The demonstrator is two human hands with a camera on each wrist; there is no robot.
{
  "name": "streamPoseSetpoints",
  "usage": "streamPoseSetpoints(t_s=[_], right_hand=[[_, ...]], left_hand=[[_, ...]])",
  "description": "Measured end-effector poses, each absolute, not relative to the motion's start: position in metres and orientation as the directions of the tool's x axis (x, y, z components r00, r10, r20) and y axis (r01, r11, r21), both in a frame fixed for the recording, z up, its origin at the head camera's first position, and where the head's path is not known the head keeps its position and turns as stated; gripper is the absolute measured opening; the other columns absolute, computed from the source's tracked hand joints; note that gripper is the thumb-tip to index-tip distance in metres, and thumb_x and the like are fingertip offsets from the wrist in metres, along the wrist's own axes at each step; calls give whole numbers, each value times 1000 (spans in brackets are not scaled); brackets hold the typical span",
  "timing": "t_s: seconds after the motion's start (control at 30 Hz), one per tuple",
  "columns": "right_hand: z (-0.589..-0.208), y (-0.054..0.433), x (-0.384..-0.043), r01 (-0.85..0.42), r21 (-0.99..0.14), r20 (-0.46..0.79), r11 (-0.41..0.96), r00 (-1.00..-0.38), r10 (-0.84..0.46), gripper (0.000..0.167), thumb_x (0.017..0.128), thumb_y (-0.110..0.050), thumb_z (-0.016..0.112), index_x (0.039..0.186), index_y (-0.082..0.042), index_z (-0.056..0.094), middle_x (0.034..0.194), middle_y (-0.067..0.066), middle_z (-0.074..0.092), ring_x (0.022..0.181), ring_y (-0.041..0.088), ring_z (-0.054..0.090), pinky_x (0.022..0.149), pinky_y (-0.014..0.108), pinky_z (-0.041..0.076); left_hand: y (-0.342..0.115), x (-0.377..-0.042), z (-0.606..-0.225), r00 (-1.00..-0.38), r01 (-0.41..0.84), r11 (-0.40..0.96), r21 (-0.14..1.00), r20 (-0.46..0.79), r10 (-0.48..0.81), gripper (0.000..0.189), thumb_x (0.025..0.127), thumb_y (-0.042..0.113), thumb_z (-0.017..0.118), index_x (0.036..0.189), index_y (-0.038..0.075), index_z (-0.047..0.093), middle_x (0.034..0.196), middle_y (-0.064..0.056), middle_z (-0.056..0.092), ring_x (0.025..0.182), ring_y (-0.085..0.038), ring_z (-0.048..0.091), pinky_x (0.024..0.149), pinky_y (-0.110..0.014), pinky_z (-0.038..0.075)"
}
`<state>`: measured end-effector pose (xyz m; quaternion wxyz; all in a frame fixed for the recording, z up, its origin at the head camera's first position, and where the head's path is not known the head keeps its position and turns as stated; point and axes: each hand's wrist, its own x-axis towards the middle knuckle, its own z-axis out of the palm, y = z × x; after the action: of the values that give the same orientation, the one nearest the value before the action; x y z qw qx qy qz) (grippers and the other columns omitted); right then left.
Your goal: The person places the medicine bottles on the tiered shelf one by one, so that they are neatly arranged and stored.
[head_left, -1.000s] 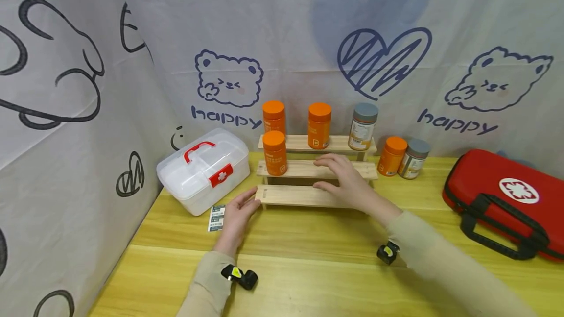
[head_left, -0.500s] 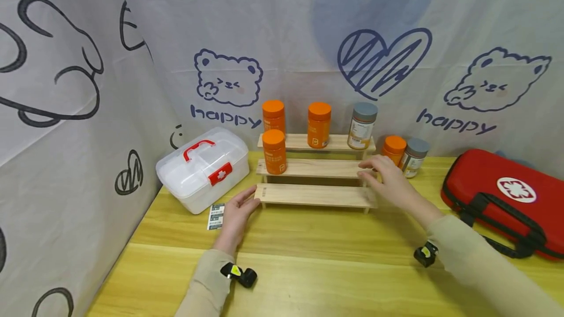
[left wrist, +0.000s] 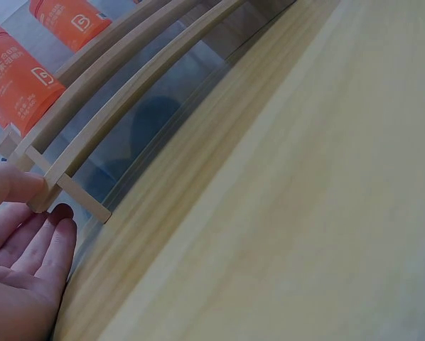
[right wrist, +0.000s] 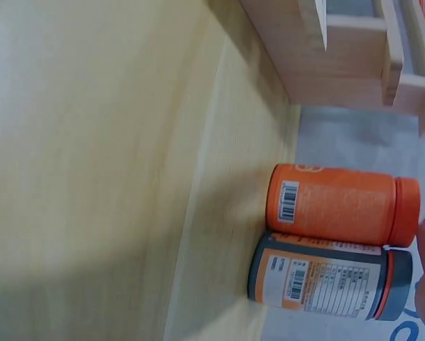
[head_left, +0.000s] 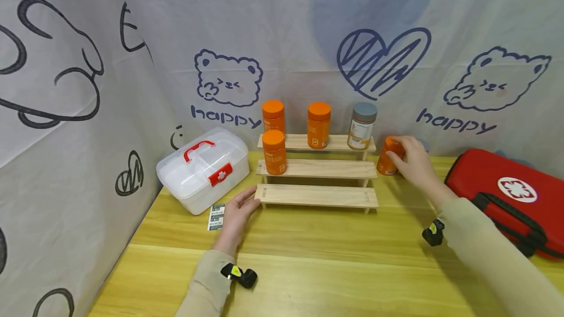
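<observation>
In the head view my left hand is at the left end of the lowest step of a three-step wooden rack. The left wrist view shows that step's end pinched between thumb and fingertips. My right hand hovers over an orange pill bottle standing right of the rack, its fingers spread around the lid. The right wrist view has those fingertips just above the orange lid. A grey-lidded pill bottle stands close beside it, mostly hidden behind the hand in the head view.
On the rack's top step are two orange bottles and a grey-lidded one. Another orange bottle stands on the middle step. A clear first-aid box and a blister-like card lie left, a red first-aid bag right.
My right hand has moved right, from over the rack's middle step to the orange bottle beside it. My left hand stays at the rack's end.
</observation>
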<state>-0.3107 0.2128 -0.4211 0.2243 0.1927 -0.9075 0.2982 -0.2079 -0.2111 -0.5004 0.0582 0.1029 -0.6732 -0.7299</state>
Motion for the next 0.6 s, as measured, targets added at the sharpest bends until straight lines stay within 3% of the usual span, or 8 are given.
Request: streamPoseSetpoints(t_s=[0.4,0.6], right_hand=[[-416,215,-334,-342,-442,329,829,-922,-205,61,91,-17,66,138,10,39,141,31,35,128,49,29,107,60,23],[-414,214,-337,-343,-394,292,853,-926,-238,61,91,-17,66,138,11,39,141,32,37,126,49,31,106,60,26]], left_hand=[[-212,-209,-501,-975,-56,-102,993,-77,-209,43,87,3,66,130,3,58,135,-14,53,118,-24,53,91,-23,48],[-212,-209,-501,-977,-57,-118,991,-79,-197,45,89,4,65,132,2,55,139,-15,50,121,-25,51,91,-21,47]])
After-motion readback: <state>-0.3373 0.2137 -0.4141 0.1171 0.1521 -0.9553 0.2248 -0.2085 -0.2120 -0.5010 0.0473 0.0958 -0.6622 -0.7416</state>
